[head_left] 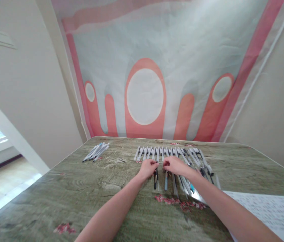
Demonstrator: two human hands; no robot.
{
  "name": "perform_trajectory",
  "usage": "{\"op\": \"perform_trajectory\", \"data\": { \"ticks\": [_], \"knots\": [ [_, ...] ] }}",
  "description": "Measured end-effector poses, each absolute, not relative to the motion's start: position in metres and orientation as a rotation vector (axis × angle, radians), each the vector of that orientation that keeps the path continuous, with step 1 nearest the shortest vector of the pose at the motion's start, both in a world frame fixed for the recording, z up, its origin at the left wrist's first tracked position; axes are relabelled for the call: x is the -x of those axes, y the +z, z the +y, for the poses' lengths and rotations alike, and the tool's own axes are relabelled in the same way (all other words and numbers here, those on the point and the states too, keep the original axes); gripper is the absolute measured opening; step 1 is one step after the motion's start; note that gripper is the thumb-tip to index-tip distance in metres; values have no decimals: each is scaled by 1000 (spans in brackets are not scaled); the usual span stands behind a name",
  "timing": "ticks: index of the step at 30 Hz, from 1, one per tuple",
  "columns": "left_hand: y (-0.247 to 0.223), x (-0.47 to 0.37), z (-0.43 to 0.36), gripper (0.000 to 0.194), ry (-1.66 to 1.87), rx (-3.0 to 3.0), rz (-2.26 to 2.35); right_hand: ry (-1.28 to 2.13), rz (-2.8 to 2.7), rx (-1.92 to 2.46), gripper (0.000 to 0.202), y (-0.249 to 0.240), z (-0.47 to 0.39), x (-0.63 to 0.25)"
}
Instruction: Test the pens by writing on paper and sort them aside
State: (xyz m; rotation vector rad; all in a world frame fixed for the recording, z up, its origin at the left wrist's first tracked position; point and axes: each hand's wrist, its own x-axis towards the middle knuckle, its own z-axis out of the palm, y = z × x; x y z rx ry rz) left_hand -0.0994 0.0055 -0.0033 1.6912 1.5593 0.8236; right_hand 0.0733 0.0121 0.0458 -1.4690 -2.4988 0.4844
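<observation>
My left hand (148, 169) is closed in a pinch, its fingertips just above a dark pen (155, 179). Facing it across a small gap, my right hand (175, 165) is pinched too, over the upper end of a blue-grey pen (166, 181). Whatever lies between the fingertips of either hand is too small to make out. Beyond the hands runs a row of clear pen barrels (158, 153) with dark parts between them. More pens (182, 185) lie under and beside my right forearm, which partly hides them.
A bundle of pens (96, 152) lies at the table's far left. Printed paper (270, 211) covers the near right of the wood-patterned table (94, 195). A shiny piece (198, 196) shows beside my right forearm. Behind the table hangs a red-and-grey patterned sheet (144, 33).
</observation>
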Motion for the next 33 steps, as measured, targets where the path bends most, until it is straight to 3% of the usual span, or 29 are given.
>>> {"op": "perform_trajectory", "data": {
  "ticks": [20, 33],
  "knots": [
    [8, 104, 1, 32, 600, -1783, 1742, 333, -2856, 1588, 17, 64, -7, -75],
    [17, 98, -6, 31, 610, -1821, 1650, 199, -2856, 1184, 18, 63, -5, -69]
  ]
}}
